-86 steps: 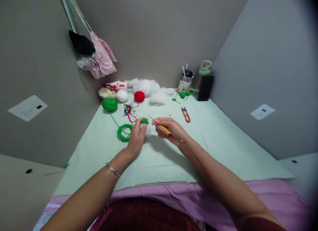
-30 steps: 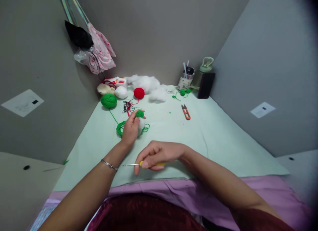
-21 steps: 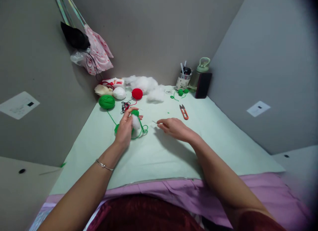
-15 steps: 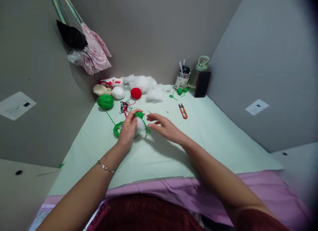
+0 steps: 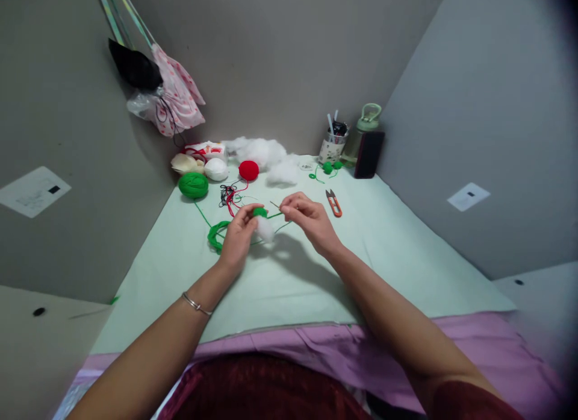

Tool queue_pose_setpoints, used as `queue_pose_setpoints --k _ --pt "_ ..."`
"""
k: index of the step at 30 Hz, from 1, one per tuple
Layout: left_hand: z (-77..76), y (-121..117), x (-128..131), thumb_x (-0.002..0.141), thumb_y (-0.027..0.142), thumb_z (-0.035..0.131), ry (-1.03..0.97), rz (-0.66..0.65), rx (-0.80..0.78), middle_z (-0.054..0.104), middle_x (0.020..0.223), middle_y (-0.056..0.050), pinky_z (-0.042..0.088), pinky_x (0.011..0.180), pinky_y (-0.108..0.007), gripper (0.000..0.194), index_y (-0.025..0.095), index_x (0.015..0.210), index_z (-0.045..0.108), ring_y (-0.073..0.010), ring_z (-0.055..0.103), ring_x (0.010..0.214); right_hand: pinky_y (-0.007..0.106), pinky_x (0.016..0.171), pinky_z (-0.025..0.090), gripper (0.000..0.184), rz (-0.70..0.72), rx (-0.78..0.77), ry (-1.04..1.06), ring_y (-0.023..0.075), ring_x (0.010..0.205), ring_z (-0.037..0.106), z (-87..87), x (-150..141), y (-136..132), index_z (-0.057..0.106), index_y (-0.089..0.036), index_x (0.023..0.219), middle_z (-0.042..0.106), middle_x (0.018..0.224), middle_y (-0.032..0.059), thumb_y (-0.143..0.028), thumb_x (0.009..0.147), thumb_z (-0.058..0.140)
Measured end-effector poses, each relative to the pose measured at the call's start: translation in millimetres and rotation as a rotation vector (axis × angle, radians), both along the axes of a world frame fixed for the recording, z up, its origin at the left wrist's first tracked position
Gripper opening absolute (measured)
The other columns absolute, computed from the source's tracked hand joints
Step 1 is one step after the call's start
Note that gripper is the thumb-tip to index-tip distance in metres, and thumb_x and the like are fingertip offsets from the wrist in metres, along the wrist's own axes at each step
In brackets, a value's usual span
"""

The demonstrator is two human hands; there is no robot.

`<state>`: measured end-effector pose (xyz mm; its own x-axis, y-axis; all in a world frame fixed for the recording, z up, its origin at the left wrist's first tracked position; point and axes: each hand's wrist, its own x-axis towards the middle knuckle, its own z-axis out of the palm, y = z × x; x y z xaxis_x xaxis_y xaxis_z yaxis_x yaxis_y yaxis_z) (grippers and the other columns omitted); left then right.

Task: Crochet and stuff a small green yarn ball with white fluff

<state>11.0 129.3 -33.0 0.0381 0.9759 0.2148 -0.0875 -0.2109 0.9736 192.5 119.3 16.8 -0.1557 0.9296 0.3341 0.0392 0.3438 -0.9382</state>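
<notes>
My left hand (image 5: 238,234) is closed around a small green crocheted piece (image 5: 259,212), with white stuffing (image 5: 265,229) bulging from its underside. To the right, my right hand (image 5: 309,222) pinches a crochet hook (image 5: 274,205); only its thin metal end shows and the handle is hidden by the fingers. A green yarn strand (image 5: 273,215) runs taut from the piece to my right fingers. Left of my left hand lies a loose coil of green yarn (image 5: 213,236), joined by a strand to a green yarn ball (image 5: 194,185).
Behind the hands are a red yarn ball (image 5: 248,170), a white yarn ball (image 5: 216,169), tangled black yarn (image 5: 228,195) and fluffy stuffing (image 5: 262,152). Orange thread snips (image 5: 334,203) lie at right. Farther back stand a pen holder (image 5: 333,149), a bottle (image 5: 356,137) and a dark phone (image 5: 370,155).
My right hand dipped towards the front edge with the yellow-handled hook, then came back up beside the green piece. Its fingers have since closed, and a yarn strand is now stretched between the hands.
</notes>
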Motion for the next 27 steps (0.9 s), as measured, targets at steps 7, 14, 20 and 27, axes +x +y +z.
queue_pose_setpoints --k 7,14,20,27 --pt "0.2 -9 5 0.086 0.028 0.061 0.030 -0.063 0.021 0.067 0.109 -0.005 0.048 0.068 -0.025 0.030 0.022 0.115 0.063 -0.0148 0.059 0.078 0.025 0.052 0.036 0.022 -0.001 -0.185 0.062 0.0081 0.055 0.048 -6.1 -7 -1 0.055 -0.021 0.088 0.063 0.095 0.0007 -0.037 0.081 0.069" --pt "-2.5 -9 5 0.088 0.032 0.060 0.021 -0.016 0.005 0.067 0.105 -0.004 0.046 0.061 -0.024 0.028 0.022 0.114 0.062 -0.0127 0.057 0.068 0.026 0.064 0.035 0.021 0.079 -0.096 -0.416 0.0123 0.067 0.047 -11.4 -11 1 0.060 -0.018 0.075 0.056 0.070 -0.0023 -0.036 0.086 0.060" --pt "-1.5 -9 4 0.088 0.029 0.062 0.003 -0.084 -0.019 0.065 0.102 -0.003 0.046 0.064 -0.023 0.027 0.020 0.114 0.065 -0.0118 0.056 0.070 0.026 0.058 0.027 0.024 -0.039 -0.087 -0.419 0.0106 0.059 0.037 -18.5 -11 2 0.058 -0.018 0.068 0.046 0.059 -0.0050 -0.035 0.084 0.061" --pt "4.7 -12 3 0.086 0.039 0.070 -0.066 -0.164 -0.048 0.062 0.099 -0.002 0.048 0.069 -0.023 0.036 0.020 0.117 0.064 -0.0120 0.057 0.074 0.026 0.055 0.026 0.020 -0.105 -0.076 -0.421 0.0105 0.056 0.037 -16.7 -11 1 0.054 -0.019 0.065 0.044 0.057 -0.0052 -0.030 0.080 0.058"
